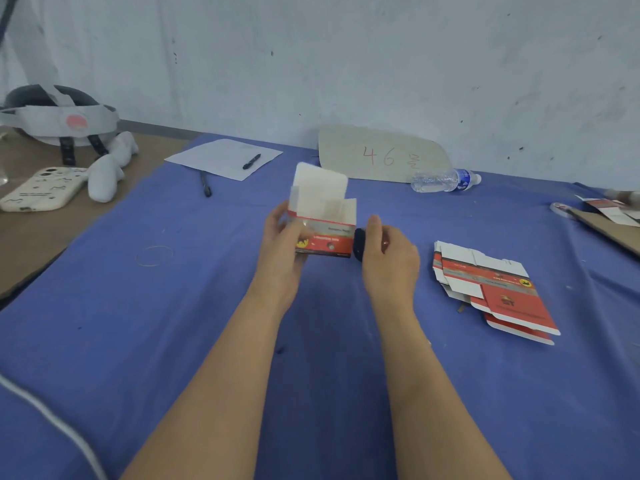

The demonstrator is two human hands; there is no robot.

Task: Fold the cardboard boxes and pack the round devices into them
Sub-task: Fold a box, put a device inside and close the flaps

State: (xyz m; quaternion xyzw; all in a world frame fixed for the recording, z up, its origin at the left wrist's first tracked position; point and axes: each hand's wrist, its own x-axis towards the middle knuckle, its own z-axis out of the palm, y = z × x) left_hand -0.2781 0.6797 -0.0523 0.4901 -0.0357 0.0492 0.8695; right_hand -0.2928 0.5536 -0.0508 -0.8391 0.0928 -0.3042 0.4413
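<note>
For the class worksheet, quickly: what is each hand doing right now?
Left hand: closed on the folded box, top flaps open.
Right hand: closed on a dark round device beside the box.

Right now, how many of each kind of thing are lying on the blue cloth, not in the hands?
Pens: 2
Paper sheet: 1
Water bottle: 1
Rubber band: 1
Flat box stack: 1
Cardboard marked 46: 1
Total: 7

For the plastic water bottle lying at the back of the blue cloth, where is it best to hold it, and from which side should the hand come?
Probably grip the water bottle around its clear middle, coming from above. It lies on its side with the cap pointing right, so the round body is open from above and the near side, while the cardboard sign stands close behind it.
</note>
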